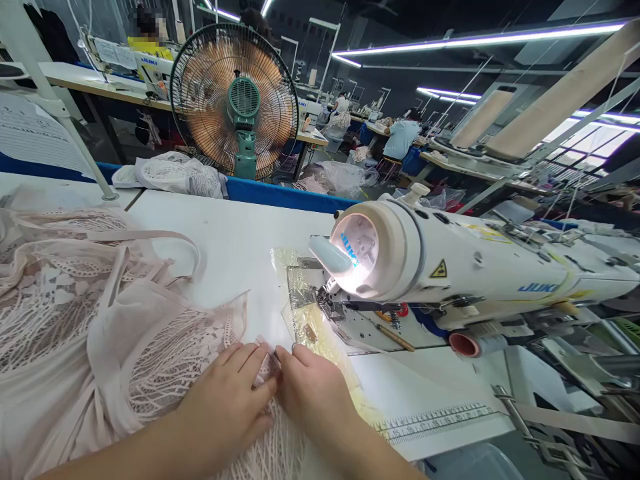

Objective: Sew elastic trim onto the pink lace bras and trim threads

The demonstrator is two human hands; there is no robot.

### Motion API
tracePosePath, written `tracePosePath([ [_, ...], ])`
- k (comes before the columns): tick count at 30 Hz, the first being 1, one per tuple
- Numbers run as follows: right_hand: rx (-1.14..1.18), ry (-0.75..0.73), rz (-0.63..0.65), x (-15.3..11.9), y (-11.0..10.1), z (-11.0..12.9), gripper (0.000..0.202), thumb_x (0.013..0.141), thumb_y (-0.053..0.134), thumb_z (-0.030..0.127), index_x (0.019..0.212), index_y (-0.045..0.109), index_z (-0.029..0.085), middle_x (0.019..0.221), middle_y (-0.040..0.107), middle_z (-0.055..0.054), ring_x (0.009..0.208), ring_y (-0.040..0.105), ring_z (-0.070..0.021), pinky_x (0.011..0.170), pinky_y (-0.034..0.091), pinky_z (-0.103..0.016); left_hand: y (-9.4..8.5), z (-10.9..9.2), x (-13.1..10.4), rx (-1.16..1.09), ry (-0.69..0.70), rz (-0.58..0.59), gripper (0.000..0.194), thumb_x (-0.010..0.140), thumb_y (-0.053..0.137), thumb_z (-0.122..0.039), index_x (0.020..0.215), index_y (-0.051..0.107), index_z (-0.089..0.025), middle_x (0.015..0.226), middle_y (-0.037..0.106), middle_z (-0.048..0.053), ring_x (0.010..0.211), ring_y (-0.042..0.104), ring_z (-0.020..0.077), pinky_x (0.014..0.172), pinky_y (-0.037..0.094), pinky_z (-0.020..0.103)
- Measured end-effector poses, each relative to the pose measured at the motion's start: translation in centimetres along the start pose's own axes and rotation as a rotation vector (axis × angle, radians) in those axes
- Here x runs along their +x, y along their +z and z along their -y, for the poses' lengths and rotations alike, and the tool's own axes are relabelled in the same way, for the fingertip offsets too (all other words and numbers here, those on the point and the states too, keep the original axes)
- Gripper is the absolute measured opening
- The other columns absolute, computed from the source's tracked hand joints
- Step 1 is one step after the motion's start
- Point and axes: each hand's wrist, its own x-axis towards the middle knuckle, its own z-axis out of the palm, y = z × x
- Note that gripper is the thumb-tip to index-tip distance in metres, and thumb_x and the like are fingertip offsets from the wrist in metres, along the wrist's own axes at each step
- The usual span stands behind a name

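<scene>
Both hands low center of frame, fingertips nearly meeting: left hand [235, 390] has fingers and thumb closed on a lace edge, right hand [313, 383] pinches the same edge just beside it. That edge belongs to a pale pink lace garment [150, 333], heaped across the left and lower left of the frame, fringe-like lace hanging down between the forearms at bottom center. Thin strap [150, 235] curves over the heap on the white table [225, 233]. Right of the hands, yellowish film [327, 343] lies beside and under the needle area of a white JUKI sewing machine [480, 257], lamp lit, arm reaching out to the right edge. Needle area glary and cluttered, so can't tell whether any lace sits under the foot. Slim wood-handled tool [395, 335] lies below the machine head; reddish roll [465, 345] farther right; ruler strip [435, 421] on the table at lower right. Pale lace bundle [175, 173] at the table's far edge, upper left; written sheet [40, 137] at far left. Big green-backed fan [235, 100] top left of center. Background: person in yellow [150, 47] upper left, person in light blue [403, 138] right of center.
</scene>
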Motion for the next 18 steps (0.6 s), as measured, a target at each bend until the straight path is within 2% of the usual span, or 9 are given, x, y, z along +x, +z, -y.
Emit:
tracePosePath([
  [5, -0.013, -0.016, 0.017, -0.1, -0.2, -0.1, 0.015, 0.077, 0.046, 0.011, 0.082, 0.057, 0.019, 0.060, 0.045, 0.002, 0.047, 0.034, -0.0114, 0.045, 0.017, -0.025, -0.1, 0.0, 0.4, -0.030, -0.025, 0.061, 0.041, 0.081, 0.055, -0.047, 0.114, 0.061, -0.023, 0.129, 0.053, 0.015, 0.116, 0.048, 0.0316, 0.098, 0.037, 0.050],
  [8, -0.064, -0.049, 0.029, -0.8, -1.3, -0.2, 0.014, 0.079, 0.045, 0.011, 0.075, 0.056, 0.018, 0.056, 0.045, 0.003, 0.045, 0.034, -0.0113, 0.044, 0.017, -0.026, -0.1, 0.0, 0.5, -0.015, -0.036, 0.079, 0.044, 0.080, 0.058, -0.043, 0.120, 0.057, -0.025, 0.130, 0.052, 0.014, 0.117, 0.048, 0.0316, 0.098, 0.036, 0.051],
  [13, -0.124, -0.036, 0.069, -1.9, -3.5, -0.3, 0.021, 0.071, 0.043, 0.004, 0.073, 0.059, 0.018, 0.054, 0.047, 0.002, 0.041, 0.033, -0.0111, 0.042, 0.016, -0.026, -0.2, -0.3, 0.5, 0.025, -0.030, 0.087, 0.044, 0.080, 0.060, -0.041, 0.122, 0.056, -0.030, 0.131, 0.052, 0.015, 0.117, 0.048, 0.0324, 0.098, 0.034, 0.054],
  [15, -0.103, -0.028, 0.035, -1.7, -3.3, -0.2, 0.021, 0.074, 0.043, 0.007, 0.076, 0.060, 0.019, 0.054, 0.047, 0.002, 0.042, 0.034, -0.0111, 0.042, 0.017, -0.025, -0.2, -0.3, 0.4, 0.030, -0.033, 0.089, 0.045, 0.080, 0.059, -0.042, 0.123, 0.055, -0.030, 0.130, 0.052, 0.014, 0.118, 0.048, 0.0319, 0.098, 0.034, 0.053],
  [18, -0.052, -0.012, -0.009, -1.0, -2.0, 0.0, 0.017, 0.079, 0.045, 0.012, 0.083, 0.059, 0.020, 0.057, 0.046, 0.003, 0.045, 0.036, -0.0111, 0.044, 0.017, -0.025, -0.1, -0.2, 0.4, 0.019, -0.037, 0.067, 0.044, 0.080, 0.058, -0.043, 0.121, 0.056, -0.028, 0.131, 0.052, 0.013, 0.118, 0.047, 0.0312, 0.099, 0.034, 0.052],
])
